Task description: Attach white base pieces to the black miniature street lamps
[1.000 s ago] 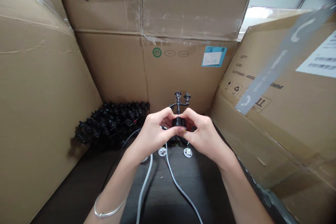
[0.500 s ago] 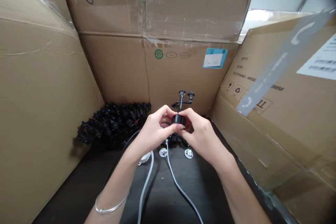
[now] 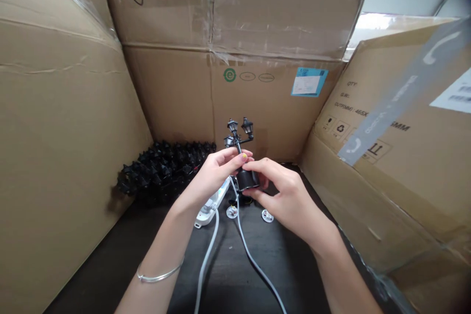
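Observation:
A black miniature street lamp (image 3: 247, 180) with several lantern heads and a round base is held up in front of me, its post leaning a little to the left. My left hand (image 3: 223, 169) pinches the post just above the base, the thumb lying across it. The base is gripped from the right side by my right hand (image 3: 278, 186), thumb below and fingers above. Below the lamp, two small round white discs with tiny parts, a left disc (image 3: 231, 212) and a right disc (image 3: 267, 216), lie on the dark tabletop (image 3: 235, 265).
A white power strip (image 3: 211, 207) lies under my left wrist, with pale cables (image 3: 253, 262) running toward me. A heap of black lamp parts (image 3: 165, 167) sits at the back left. Cardboard boxes wall in the left, the back (image 3: 176, 93) and the right (image 3: 360, 167).
My left hand has shifted from the lamp's base up to its post, while my right hand stays on the base. The lamp has turned and tilted left, and the view has shifted slightly.

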